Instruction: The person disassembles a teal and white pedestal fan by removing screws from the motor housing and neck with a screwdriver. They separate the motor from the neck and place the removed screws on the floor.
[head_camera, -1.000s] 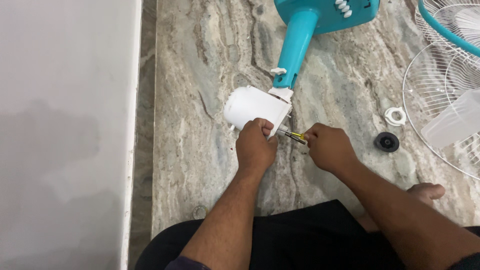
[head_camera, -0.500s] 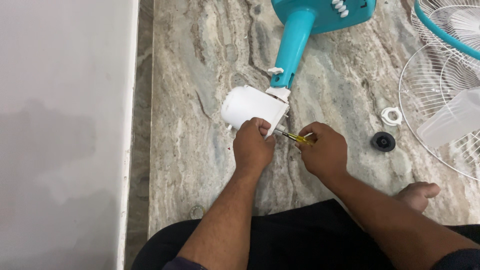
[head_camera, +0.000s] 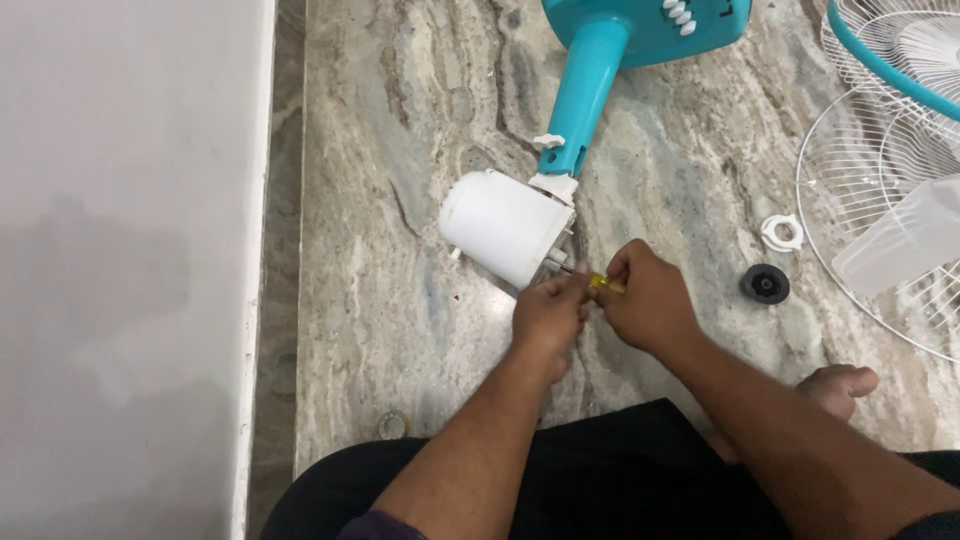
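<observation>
Head view, hands: the left hand (head_camera: 545, 318) and the right hand (head_camera: 650, 302) are meeting at the centre of the frame, just below the white motor housing (head_camera: 500, 226).
Left grip: its fingers are pressing together around the front of the screwdriver (head_camera: 598, 283), close to the housing's open end.
Right grip: its fingers are pinching the yellow handle of the screwdriver, most of it hidden under the hand.
Screwdriver: it is lying nearly level, its thin metal tip pointing up and left into the housing's face; whether it is sitting in a screw I cannot tell.
Housing: it is lying on its side at centre, joined to the teal pole (head_camera: 585, 95) that is running to the teal base (head_camera: 640, 25) at the top edge.
Doing it well: I judge the tip should be kept straight in line with the screw, the left hand steadying the shaft while the right is turning with steady push, so the tip is not slipping out.
Nearby parts: a white ring (head_camera: 781, 232) and a black knob (head_camera: 765, 284) are lying right of the hands; a wire grille (head_camera: 850, 170) and a clear blade (head_camera: 900, 245) are lying at the right edge.
Floor: veined grey-brown marble floor (head_camera: 400, 300) is carrying everything; a bare foot (head_camera: 838, 385) is resting at lower right.
Room: a plain white wall (head_camera: 130, 250) is filling the left of the frame.
</observation>
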